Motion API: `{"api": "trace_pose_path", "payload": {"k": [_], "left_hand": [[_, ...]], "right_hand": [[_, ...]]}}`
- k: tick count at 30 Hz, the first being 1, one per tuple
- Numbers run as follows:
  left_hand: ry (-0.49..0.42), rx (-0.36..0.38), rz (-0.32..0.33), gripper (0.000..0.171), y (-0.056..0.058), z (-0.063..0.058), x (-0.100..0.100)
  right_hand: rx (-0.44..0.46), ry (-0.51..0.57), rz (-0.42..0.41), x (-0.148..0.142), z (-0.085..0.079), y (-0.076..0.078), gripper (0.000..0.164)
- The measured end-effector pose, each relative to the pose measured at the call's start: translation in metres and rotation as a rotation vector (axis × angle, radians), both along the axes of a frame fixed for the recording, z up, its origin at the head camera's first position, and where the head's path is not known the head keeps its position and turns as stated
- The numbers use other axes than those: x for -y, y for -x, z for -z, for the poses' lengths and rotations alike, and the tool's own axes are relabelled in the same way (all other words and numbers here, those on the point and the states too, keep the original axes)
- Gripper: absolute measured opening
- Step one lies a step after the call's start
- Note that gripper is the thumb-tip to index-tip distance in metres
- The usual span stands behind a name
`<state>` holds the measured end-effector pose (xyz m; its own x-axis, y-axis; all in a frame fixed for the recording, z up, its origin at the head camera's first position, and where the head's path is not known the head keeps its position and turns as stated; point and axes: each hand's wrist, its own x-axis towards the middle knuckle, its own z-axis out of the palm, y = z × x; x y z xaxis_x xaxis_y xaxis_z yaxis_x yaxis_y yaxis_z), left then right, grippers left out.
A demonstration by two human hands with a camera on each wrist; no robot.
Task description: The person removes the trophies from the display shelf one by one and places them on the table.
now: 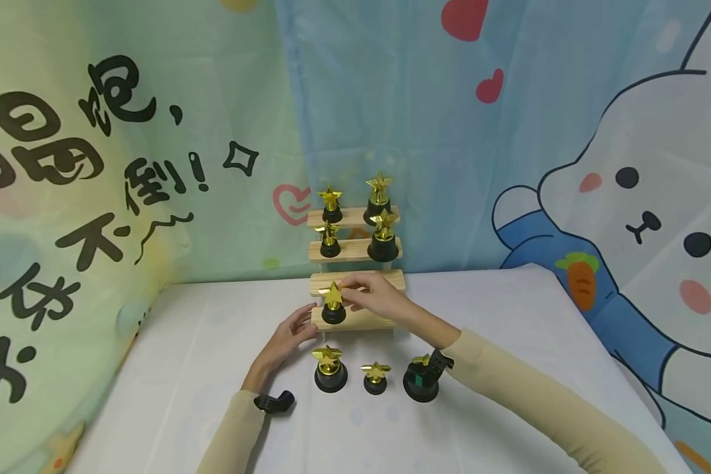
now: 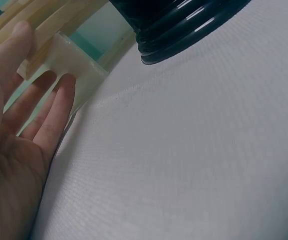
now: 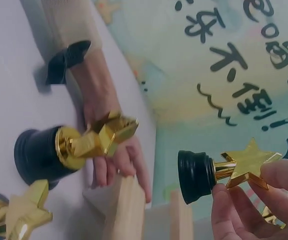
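Note:
My right hand (image 1: 373, 293) pinches the star of a small gold star trophy (image 3: 251, 162) with a black base. In the head view, this trophy appears in front of the lower steps of a wooden tiered stand (image 1: 364, 320); whether its base touches the step I cannot tell. Against the left end of the stand rests my left hand (image 1: 290, 332), its fingers fairly straight. The left wrist view shows the thumb by the wooden board (image 2: 69, 22) and fingertips at the translucent side support (image 2: 81, 65).
Two trophies stand on the top step, the larger one (image 1: 378, 194) at right. Another pair, including a large trophy (image 1: 383, 243), occupies the step below. On the white table, a left trophy (image 1: 330, 375), a small trophy (image 1: 376, 378) and a right trophy (image 1: 421, 385) line the front. A printed curtain (image 1: 450, 164) hangs behind.

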<state>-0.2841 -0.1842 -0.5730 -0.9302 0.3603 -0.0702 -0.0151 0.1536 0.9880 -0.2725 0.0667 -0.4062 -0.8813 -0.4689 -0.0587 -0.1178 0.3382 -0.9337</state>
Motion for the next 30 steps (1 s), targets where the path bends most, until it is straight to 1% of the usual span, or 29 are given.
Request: {"api": "trace_pose_path", "payload": {"k": [9, 14, 18, 25, 27, 30], "left_hand": [[0.013, 0.002, -0.018, 0.059, 0.002, 0.003, 0.001], [0.027, -0.010, -0.018, 0.061, 0.002, 0.004, 0.001], [0.017, -0.017, -0.006, 0.063, 0.002, 0.005, 0.001], [-0.010, -0.008, 0.002, 0.065, 0.001, 0.004, 0.001], [-0.009, -0.015, 0.004, 0.065, 0.001, 0.003, 0.001], [-0.009, -0.006, -0.005, 0.064, 0.002, 0.002, 0.001]], "right_hand": [[0.017, 0.026, -0.032, -0.005, -0.017, -0.021, 0.031], [0.020, 0.026, -0.040, -0.011, -0.019, -0.029, 0.032], [0.020, 0.026, -0.048, -0.017, -0.021, -0.035, 0.032], [0.017, -0.004, -0.021, -0.030, -0.028, -0.047, 0.028], [0.009, -0.015, -0.018, -0.036, -0.030, -0.050, 0.029], [-0.007, -0.033, -0.011, -0.047, -0.033, -0.056, 0.032]]}}
